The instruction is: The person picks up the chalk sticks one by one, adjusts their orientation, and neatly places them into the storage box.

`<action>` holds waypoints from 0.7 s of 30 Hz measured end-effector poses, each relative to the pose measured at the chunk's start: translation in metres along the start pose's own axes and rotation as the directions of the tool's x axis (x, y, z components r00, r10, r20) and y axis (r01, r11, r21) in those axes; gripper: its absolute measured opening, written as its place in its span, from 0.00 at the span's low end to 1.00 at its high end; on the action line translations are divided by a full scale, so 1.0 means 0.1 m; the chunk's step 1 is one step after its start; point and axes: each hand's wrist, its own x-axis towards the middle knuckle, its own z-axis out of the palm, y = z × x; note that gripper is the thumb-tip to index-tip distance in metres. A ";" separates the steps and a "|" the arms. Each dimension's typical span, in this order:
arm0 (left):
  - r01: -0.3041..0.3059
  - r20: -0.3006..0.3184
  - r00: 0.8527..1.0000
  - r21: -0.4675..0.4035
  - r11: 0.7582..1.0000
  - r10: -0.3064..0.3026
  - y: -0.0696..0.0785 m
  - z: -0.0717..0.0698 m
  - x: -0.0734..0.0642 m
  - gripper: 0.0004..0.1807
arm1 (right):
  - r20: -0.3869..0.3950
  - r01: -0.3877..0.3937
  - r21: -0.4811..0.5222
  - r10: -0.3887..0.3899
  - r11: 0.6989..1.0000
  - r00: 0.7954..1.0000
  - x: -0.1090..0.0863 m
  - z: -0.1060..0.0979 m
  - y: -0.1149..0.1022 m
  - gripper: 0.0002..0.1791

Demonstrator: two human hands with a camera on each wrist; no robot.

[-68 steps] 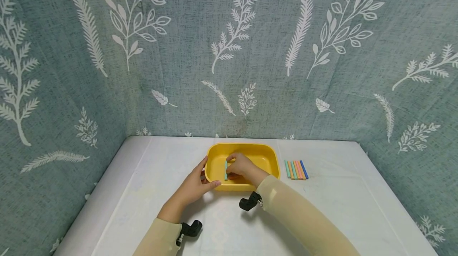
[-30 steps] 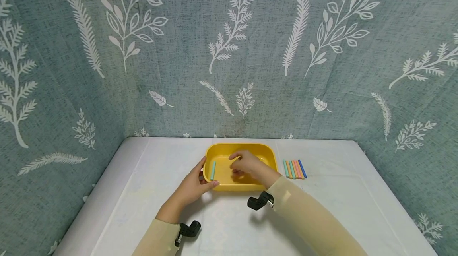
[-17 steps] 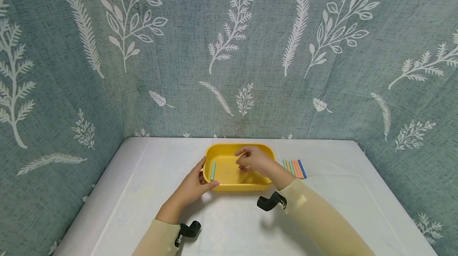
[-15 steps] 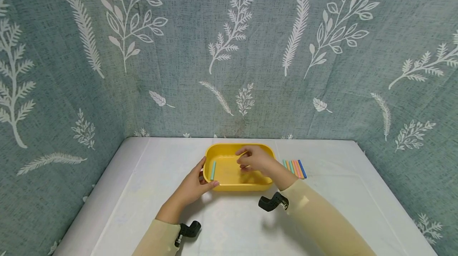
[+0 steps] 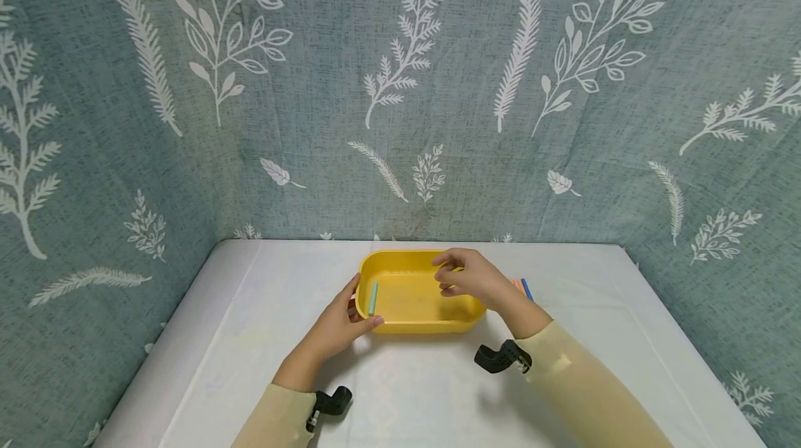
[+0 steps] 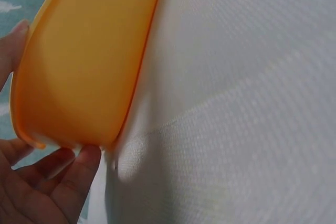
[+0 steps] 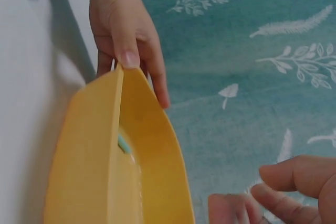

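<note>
The left hand (image 5: 343, 323) is gripping the yellow tray (image 5: 419, 328) at nine o'clock, and the right hand (image 5: 469, 275) is hovering above its two o'clock, loosely spread.

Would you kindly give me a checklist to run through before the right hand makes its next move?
1. Left hand on yellow tray: ok, gripping its left end.
2. Green stick inside tray: ok, near left end.
3. Right hand unloaded: ok, no stick visible in it.
4. Sticks beside tray in clear view: not ok, right wrist partly hides them.
5. Count of those sticks: cannot tell.
</note>
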 end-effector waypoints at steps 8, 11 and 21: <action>0.004 -0.011 1.000 0.013 1.000 -0.004 0.01 0.00 -0.01 0.58 | -0.056 0.044 -0.081 -0.048 0.996 0.997 -0.16 -0.22 0.05 0.18; 0.000 -0.012 1.000 0.007 1.000 0.000 0.01 -0.01 -0.01 0.58 | -0.071 0.070 -0.139 -0.081 0.988 0.994 -0.20 -0.29 0.10 0.18; 0.003 -0.008 1.000 0.008 1.000 -0.003 0.01 0.00 -0.01 0.58 | -0.126 0.098 -0.263 -0.135 0.960 0.983 -0.38 -0.52 0.27 0.19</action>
